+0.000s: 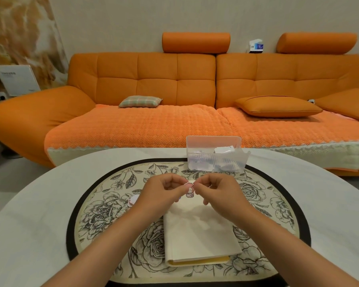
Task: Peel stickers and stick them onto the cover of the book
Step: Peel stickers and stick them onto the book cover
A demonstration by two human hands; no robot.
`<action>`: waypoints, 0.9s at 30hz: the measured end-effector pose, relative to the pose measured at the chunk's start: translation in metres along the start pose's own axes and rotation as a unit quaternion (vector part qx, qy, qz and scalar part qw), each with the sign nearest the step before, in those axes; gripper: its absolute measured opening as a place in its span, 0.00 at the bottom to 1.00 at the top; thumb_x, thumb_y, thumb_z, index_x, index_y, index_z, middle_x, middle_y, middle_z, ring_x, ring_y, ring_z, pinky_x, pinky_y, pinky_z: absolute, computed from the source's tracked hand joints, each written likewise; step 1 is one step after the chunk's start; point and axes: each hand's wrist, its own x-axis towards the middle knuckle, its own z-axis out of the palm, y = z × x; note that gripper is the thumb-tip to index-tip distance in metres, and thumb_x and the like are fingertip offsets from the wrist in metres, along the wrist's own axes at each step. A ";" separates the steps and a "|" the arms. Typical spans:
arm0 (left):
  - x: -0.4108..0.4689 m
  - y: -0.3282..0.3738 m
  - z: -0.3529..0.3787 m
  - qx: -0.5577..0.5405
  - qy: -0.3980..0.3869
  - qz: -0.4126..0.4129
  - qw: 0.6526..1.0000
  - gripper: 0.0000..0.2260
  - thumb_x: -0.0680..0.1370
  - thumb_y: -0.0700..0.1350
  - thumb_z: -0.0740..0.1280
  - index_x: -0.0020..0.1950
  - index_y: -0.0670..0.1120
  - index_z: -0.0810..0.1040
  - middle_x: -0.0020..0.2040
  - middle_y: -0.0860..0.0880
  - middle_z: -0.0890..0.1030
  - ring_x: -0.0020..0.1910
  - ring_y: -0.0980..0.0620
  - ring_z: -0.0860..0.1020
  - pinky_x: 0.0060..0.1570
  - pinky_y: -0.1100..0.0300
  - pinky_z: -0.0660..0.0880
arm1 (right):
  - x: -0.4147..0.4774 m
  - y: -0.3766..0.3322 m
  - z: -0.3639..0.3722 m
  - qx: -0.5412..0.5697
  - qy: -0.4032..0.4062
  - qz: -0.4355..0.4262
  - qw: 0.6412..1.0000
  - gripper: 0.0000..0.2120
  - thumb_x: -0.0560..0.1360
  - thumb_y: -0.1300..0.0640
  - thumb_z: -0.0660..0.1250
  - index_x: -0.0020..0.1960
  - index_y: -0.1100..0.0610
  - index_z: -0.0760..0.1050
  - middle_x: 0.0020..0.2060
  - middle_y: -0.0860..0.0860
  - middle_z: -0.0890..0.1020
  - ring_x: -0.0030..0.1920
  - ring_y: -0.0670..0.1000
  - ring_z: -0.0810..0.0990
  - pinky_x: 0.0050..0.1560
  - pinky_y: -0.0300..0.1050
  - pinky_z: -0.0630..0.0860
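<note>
The sticker [189, 188], small and pink, is pinched between both hands just above the far end of the book [199, 235], which lies closed on the floral mat [104, 208]. The left hand [164, 190] and right hand [214, 191] have curled fingers, each nipping one edge. A second sticker [133, 199] lies on the mat by the left wrist, and a clear box [214, 154] stands beyond.

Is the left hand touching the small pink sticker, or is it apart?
Touching. The head view shows the left hand pinching the pink sticker by its edge, above the book.
</note>
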 end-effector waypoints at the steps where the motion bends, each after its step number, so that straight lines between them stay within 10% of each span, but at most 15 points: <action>1: 0.000 0.000 0.000 -0.003 0.005 -0.001 1.000 0.04 0.74 0.42 0.76 0.48 0.44 0.85 0.40 0.43 0.85 0.32 0.57 0.76 0.31 0.69 0.71 | 0.000 0.001 0.000 -0.010 0.000 -0.004 1.000 0.05 0.74 0.56 0.72 0.40 0.52 0.84 0.36 0.52 0.85 0.31 0.45 0.79 0.37 0.42 0.76; 9: -0.001 0.001 0.003 0.001 0.006 0.000 1.000 0.01 0.75 0.41 0.75 0.46 0.45 0.86 0.34 0.51 0.84 0.30 0.59 0.76 0.31 0.69 0.71 | 0.002 0.003 0.000 -0.043 0.008 -0.048 0.998 0.06 0.74 0.54 0.71 0.40 0.51 0.84 0.32 0.46 0.84 0.33 0.46 0.78 0.41 0.54 0.80; 16: -0.005 0.001 0.005 0.040 0.020 -0.008 0.999 0.02 0.75 0.45 0.74 0.43 0.50 0.85 0.36 0.53 0.86 0.32 0.61 0.78 0.34 0.66 0.74 | 0.001 0.008 0.003 -0.136 0.040 -0.099 0.985 0.04 0.73 0.51 0.72 0.40 0.47 0.84 0.30 0.35 0.80 0.31 0.40 0.76 0.34 0.35 0.69; 24: -0.007 0.000 0.010 0.048 0.061 0.000 0.997 0.03 0.74 0.45 0.73 0.41 0.51 0.85 0.35 0.53 0.85 0.35 0.55 0.84 0.36 0.62 0.78 | -0.001 0.012 0.013 -0.343 0.191 -0.314 0.865 0.04 0.70 0.50 0.72 0.37 0.48 0.81 0.32 0.41 0.81 0.29 0.41 0.75 0.27 0.35 0.67; 27: -0.006 -0.001 0.009 0.040 0.068 0.006 0.997 0.04 0.75 0.44 0.72 0.41 0.51 0.85 0.35 0.53 0.85 0.36 0.54 0.84 0.38 0.63 0.78 | -0.002 0.008 0.013 -0.282 0.150 -0.243 0.916 0.05 0.72 0.48 0.71 0.39 0.46 0.82 0.32 0.38 0.80 0.29 0.39 0.72 0.30 0.33 0.66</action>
